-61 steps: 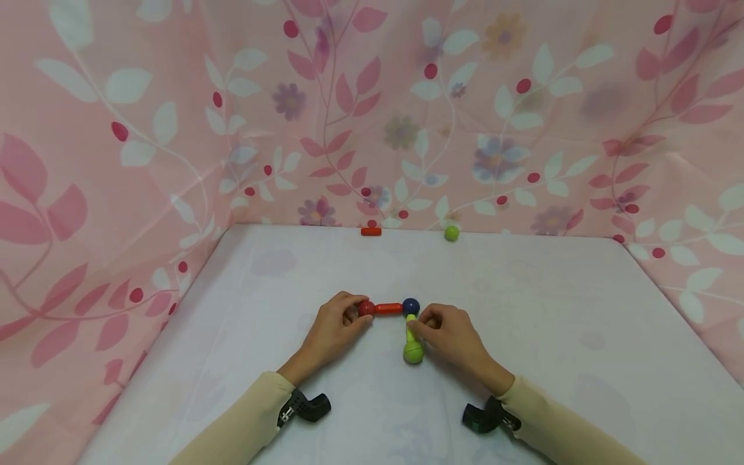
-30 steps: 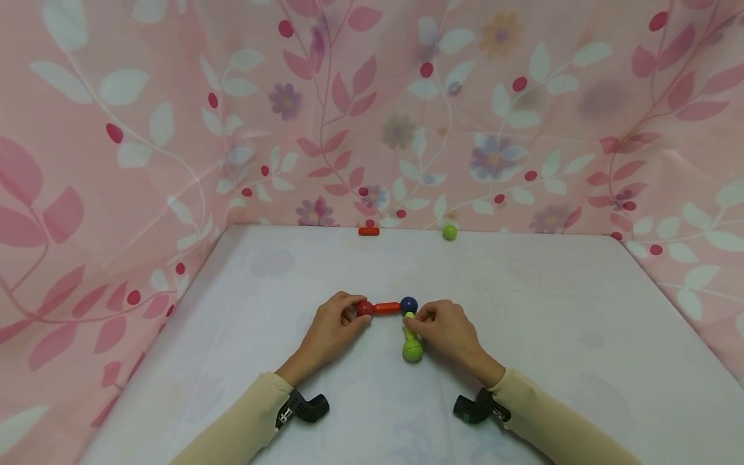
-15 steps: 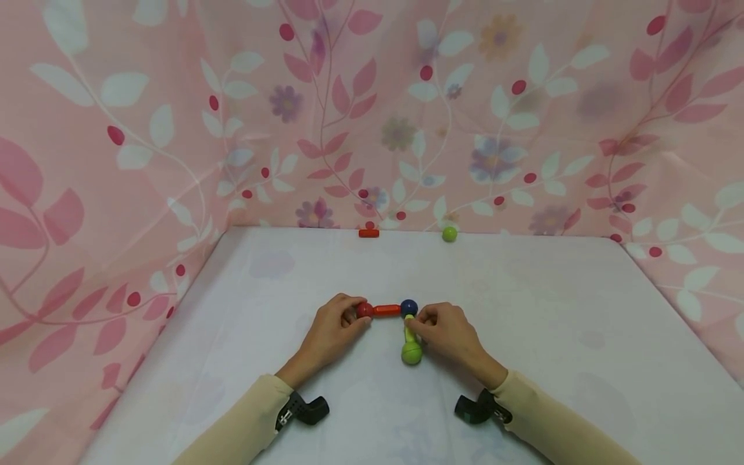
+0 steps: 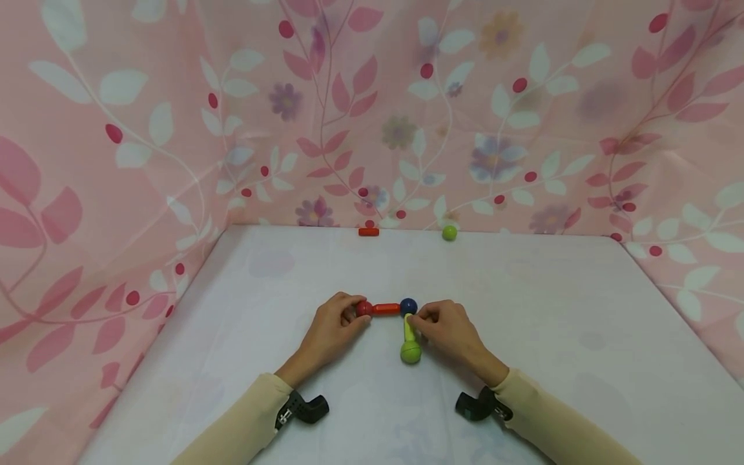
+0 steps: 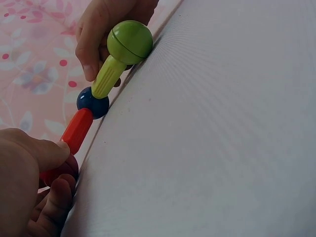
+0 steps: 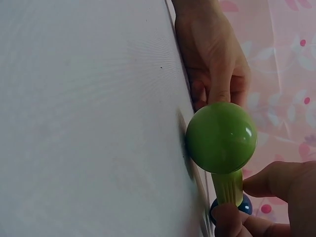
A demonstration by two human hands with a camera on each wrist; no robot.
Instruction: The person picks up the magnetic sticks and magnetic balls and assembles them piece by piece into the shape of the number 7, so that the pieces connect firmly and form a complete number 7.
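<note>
Several toy building pieces form a bent chain on the white table: a red ball (image 4: 364, 309), an orange-red rod (image 4: 386, 309), a dark blue ball (image 4: 409, 307), a yellow-green rod (image 4: 409, 330) and a green ball (image 4: 410, 352). My left hand (image 4: 332, 330) grips the red ball between thumb and fingers. With thumb and fingertips, my right hand (image 4: 456, 334) pinches the yellow-green rod close to the blue ball. In the right wrist view the green ball (image 6: 222, 138) stands in front, and fingers partly hide the blue ball (image 6: 245, 203).
Along the table's back edge lie a second orange-red rod (image 4: 369, 232) and a lighter green ball (image 4: 449, 233). Pink flowered cloth (image 4: 360, 116) hangs behind and at the sides of the white table (image 4: 279, 271). A black camera is strapped at each wrist.
The right hand shifts only slightly about the yellow-green rod, whose green-ball end swings a little left. The left hand keeps its grip on the red ball.
</note>
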